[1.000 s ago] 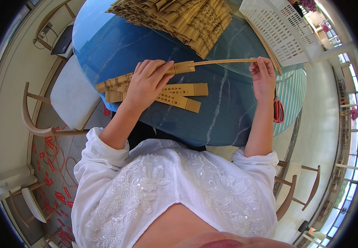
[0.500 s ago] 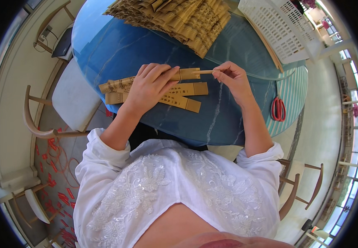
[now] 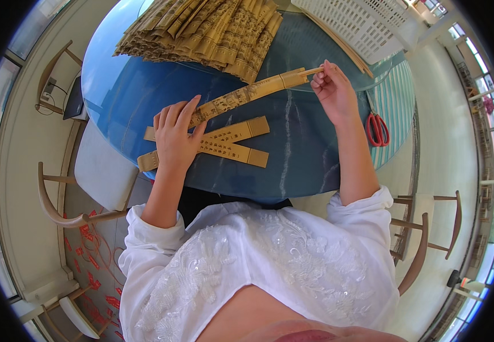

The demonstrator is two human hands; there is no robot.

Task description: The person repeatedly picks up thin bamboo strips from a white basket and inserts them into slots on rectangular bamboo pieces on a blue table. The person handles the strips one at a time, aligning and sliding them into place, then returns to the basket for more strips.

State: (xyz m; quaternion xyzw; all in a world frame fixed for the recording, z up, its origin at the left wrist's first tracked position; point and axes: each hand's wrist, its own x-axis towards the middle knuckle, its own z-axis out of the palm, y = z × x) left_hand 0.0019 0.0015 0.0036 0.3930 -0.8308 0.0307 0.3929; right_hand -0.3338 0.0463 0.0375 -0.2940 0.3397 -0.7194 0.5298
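Observation:
A tan printed paper sleeve (image 3: 247,98) slants up to the right between my hands, lifted off the table at its right end. Pale wooden chopsticks (image 3: 313,71) stick out of that end. My right hand (image 3: 336,94) pinches their tips between thumb and fingers. At the lower left, my left hand (image 3: 177,134) is closed on the sleeve's other end, which its fingers partly hide. Below it, two more paper sleeves lie crossed: an upper one (image 3: 251,127) and a lower one (image 3: 252,156), their left parts partly under my left hand.
A large pile of tan sleeves (image 3: 201,34) fills the far side of the blue round table (image 3: 252,179). Red-handled scissors (image 3: 377,130) lie at the right edge. A white plastic basket (image 3: 366,28) stands far right, with long wooden strips (image 3: 341,43) beside it.
The right hand has moved up and away with the chopsticks, and the sleeve now tilts up to the right. My left hand has slid back toward the sleeve's left end. The view has shifted slightly.

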